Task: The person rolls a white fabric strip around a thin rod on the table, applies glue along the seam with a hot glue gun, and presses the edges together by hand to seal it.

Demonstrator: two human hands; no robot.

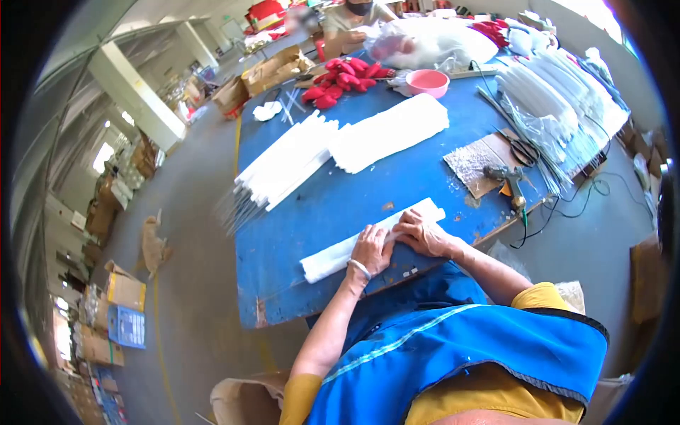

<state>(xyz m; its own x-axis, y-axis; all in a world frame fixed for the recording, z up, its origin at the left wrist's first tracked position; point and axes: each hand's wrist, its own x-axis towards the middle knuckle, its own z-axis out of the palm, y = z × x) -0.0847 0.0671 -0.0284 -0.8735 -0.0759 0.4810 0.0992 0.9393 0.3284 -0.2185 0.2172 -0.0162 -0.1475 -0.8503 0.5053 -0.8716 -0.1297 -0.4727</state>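
Note:
A long white roll of soft, fabric-like material (329,259) lies slantwise near the front edge of the blue table. My left hand (372,249), with a pale band at the wrist, has its fingers curled over the middle of the roll. Close beside it, my right hand (423,234) grips the roll nearer its right end, fingers bent and pressed down. Both thumbs come close together; what lies between them is hidden. Further back are a flat stack of white material (391,133) and a bundle of white-covered sticks (289,159) with bare thin ends.
On the blue table (276,244) sit a glue gun (511,185), scissors (523,150), a cardboard piece (476,164), a pink bowl (428,83) and red plush pieces (343,79). Clear-wrapped white bundles (542,99) lie at right. A masked person (350,28) is across the table.

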